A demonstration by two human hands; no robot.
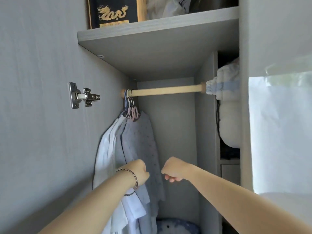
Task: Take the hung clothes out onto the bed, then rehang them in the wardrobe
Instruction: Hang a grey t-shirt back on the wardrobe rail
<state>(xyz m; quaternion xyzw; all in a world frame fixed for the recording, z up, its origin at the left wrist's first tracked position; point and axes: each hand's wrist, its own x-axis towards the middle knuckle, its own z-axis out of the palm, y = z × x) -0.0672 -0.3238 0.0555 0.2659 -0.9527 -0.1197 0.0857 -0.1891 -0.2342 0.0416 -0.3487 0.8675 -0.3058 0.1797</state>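
Rail (166, 90) free (clothes (135, 141) bunched left)

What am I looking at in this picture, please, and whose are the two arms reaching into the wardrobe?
No machine: one camera worn on a person's head took this picture, so both bare arms are that person's own. It looks into an open wardrobe. Garments hang on hangers at the left end of the wooden rail: a grey dotted top, with white shirts to its left. The left hand, bracelets at its wrist, is curled against that top; whether it grips the cloth is hidden. The right hand is a fist holding nothing visible. A box with a gold dragon stands on the shelf above.
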